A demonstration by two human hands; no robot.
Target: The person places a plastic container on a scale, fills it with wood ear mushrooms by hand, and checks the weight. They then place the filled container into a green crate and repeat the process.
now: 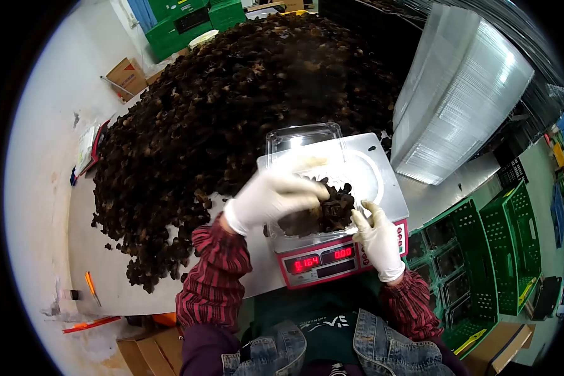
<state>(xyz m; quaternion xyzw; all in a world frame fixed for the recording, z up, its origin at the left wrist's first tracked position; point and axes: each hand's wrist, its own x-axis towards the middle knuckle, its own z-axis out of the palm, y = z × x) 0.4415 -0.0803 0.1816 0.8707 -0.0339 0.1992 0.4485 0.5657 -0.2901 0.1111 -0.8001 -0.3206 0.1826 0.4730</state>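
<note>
Small clump of dark fungus pcs (336, 213) sits in clear plastic box (313, 240), approx. mid-scale, in box's R half. L hand (279, 193), white-gloved, reaches in from L, palm down over box, fingers loosely straight & apart, tips at the pcs; motion blur, so can't tell if it has hold of any. R hand (380, 237), also gloved, is at box's R edge, wrist low, fingers half-bent w/ small gap to thumb; can't tell if it pinches the rim. Both forearms come up from bottom of view in red/black striped sleeves (213, 285). L hand blocks view of box's L side.

Scale (391, 203) has steel pan, red front; display (307, 264) reads 0.164 & 0.00. Clear lid (304, 133) stands beyond box, at scale's far edge. Big heap of same dark pcs (232, 113) fills table (163, 299) behind & L of scale. Tall stack of clear trays (451, 94) stands R, near scale, blocking that corner. Green crates (487, 263) lower R, below table level; cardboard box (150, 352) lower L.
</note>
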